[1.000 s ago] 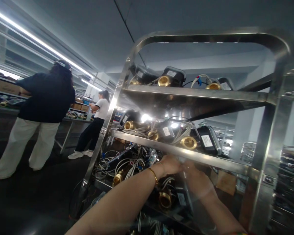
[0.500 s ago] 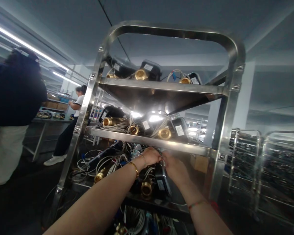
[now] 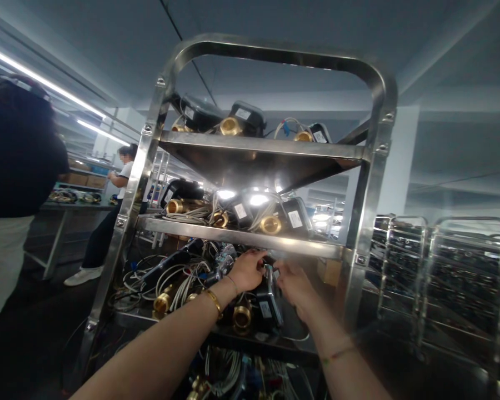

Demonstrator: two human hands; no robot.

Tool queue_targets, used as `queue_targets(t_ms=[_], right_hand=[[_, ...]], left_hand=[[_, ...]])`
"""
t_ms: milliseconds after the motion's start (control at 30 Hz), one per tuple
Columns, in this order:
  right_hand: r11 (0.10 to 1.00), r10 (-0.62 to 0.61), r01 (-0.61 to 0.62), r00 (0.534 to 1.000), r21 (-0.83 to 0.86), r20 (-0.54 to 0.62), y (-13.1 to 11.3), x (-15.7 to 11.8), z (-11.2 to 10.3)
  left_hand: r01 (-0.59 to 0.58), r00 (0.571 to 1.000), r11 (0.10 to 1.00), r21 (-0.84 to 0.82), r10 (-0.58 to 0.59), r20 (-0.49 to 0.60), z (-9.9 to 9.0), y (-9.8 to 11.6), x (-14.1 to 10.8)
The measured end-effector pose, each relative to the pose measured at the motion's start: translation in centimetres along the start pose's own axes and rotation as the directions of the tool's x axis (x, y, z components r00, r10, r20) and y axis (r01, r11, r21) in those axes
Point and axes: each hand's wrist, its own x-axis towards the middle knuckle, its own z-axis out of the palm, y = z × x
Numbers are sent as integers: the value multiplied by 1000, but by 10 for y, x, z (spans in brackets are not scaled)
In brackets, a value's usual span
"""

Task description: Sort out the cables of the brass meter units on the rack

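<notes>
Both of my hands reach onto the third shelf of a metal rack (image 3: pixel 241 236). My left hand (image 3: pixel 249 270) is beside the upper end of a black meter box (image 3: pixel 269 303), fingers bent; what they hold, if anything, is hidden. To the right of the same box, my right hand (image 3: pixel 292 282) has curled fingers close to its top edge, and their contents are too small to make out. A brass fitting (image 3: pixel 242 315) lies just left of the box. Grey cables (image 3: pixel 181 278) and another brass fitting (image 3: pixel 162 303) are farther left on that shelf.
Higher shelves carry more black boxes (image 3: pixel 294 215) and brass fittings (image 3: pixel 270 224). The rack's right post (image 3: pixel 360 222) stands beside my right arm. More loaded racks (image 3: pixel 462 289) are at the right. Two people are at the left, one near (image 3: pixel 19 161) and one farther off (image 3: pixel 123 172).
The view has shifted, so the rack appears slightly farther left. My hands have moved slightly apart at the box's upper end, and the right fingers are more curled.
</notes>
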Motion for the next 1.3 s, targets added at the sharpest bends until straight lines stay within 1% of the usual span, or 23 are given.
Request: queue_targets(t_ms=[33,67,100,167,200,267,333,433,500,600,667,700,767,833,900,967,1000,1067,1100,1133,1200,1233,1300], right_hand=[[977,74,-75,997,199,11,-3,-6,-2],[918,133,-137,990,371,36,-7,-12,-4],[847,166,-175,984,502,63,-12,-18,-7],[730,165,-180,983,659,86,-19,-27,-11],[698,158,-168,984,697,79,-23,-30,-12],[650,179,-159,982,743,54,-28,-34,-16],[584,210,-162,977,795,44,-33,-37,-19],[458,217,-189,971,868,98,-41,-42,-23],[399,209,-208,969,893,132,-46,-45,-24],[326,180,-223,969,919,171,-52,-51,-24],[272,146,-241,967,932,208,-55,-54,-25],[249,125,-247,967,936,222,-56,-55,-25],[235,85,-240,970,942,226,-59,-57,-26],[259,57,-212,977,942,204,-61,-59,-26],[287,39,-188,982,939,185,-62,-60,-26],[307,22,-166,986,937,168,-62,-62,-26],[317,11,-155,987,936,160,-61,-62,-26],[335,-14,-138,988,932,151,-61,-65,-29],[343,-30,-135,988,930,155,-61,-66,-32],[352,-44,-137,986,926,163,-61,-68,-35],[381,-66,-144,981,913,182,-59,-74,-42],[399,-70,-145,980,905,188,-57,-78,-44],[438,-66,-140,980,888,187,-50,-88,-44]], left_hand=[[2,998,998,-68,-6,-66,-1,2,-8],[-24,992,992,-123,9,-124,-2,6,-17],[-76,984,985,-153,49,-171,-3,12,-28],[-211,962,968,-135,180,-207,-4,25,-52],[-259,951,961,-96,237,-199,-3,32,-63],[-295,943,955,-8,290,-162,2,43,-81],[-249,954,968,19,248,-166,10,51,-92],[-124,978,985,-118,102,-181,22,57,-99],[-88,987,964,-252,49,-156,26,61,-100],[-87,992,913,-398,41,-123,26,62,-98],[-99,991,900,-425,51,-123,26,58,-97],[-123,989,907,-403,77,-128,26,54,-98],[-189,979,941,-281,161,-122,28,43,-99],[-233,970,962,-144,219,-110,29,32,-99],[-202,967,972,-117,179,-182,27,24,-96],[-112,943,971,-210,37,-331,17,21,-91],[-73,916,957,-282,-48,-399,10,21,-88],[-41,861,903,-429,-185,-473,-11,23,-84],[-53,848,874,-484,-216,-484,-22,24,-84],[-71,849,849,-523,-224,-479,-35,25,-86],[-91,869,826,-556,-207,-450,-59,24,-97],[-93,865,813,-574,-219,-451,-69,22,-106],[-74,831,761,-645,-310,-462,-83,17,-128]])
